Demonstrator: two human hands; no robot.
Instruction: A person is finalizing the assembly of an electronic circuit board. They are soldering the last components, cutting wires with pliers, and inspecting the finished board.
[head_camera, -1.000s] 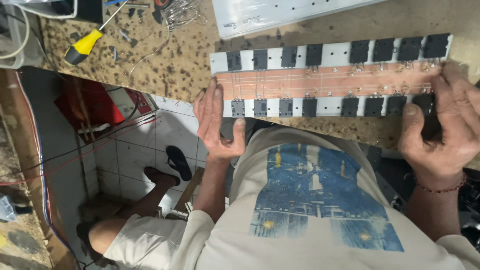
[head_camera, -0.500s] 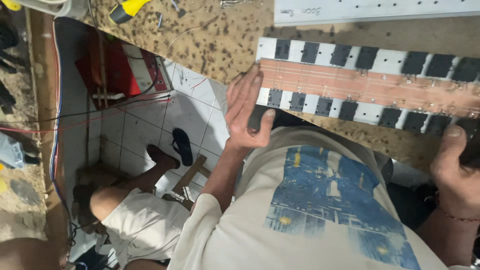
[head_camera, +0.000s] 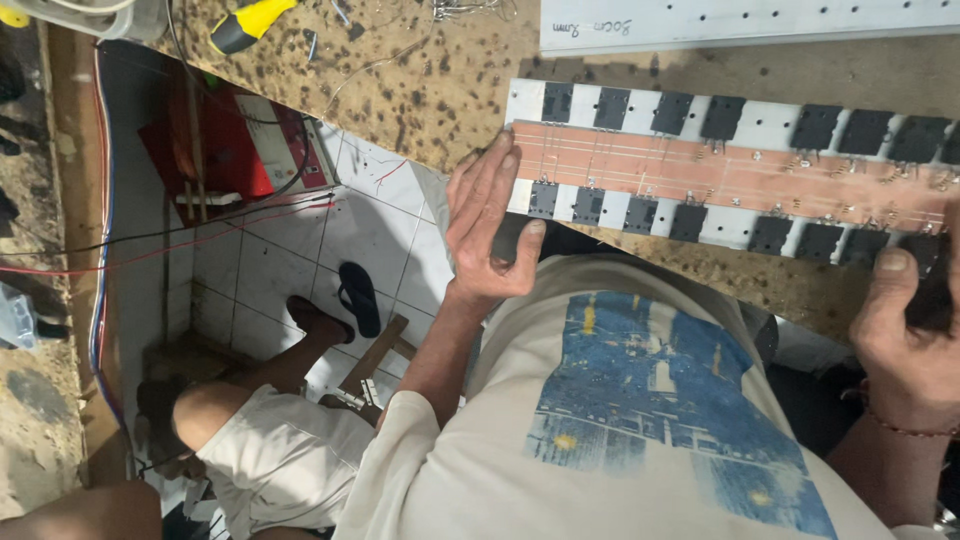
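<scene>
Long copper-coloured circuit board (head_camera: 730, 175) lying on the speckled workbench (head_camera: 440, 90), with black square parts bolted on pale metal strips along both edges. Left hand (head_camera: 490, 225) is spread flat against its end, and right hand (head_camera: 905, 340) curls round the near edge.

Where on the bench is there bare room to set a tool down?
Bare speckled bench lies between the screwdriver and the board's left end. A thin strip runs between board and grey panel. Crowded at the top edge with wires, and where both hands hold the board.
</scene>
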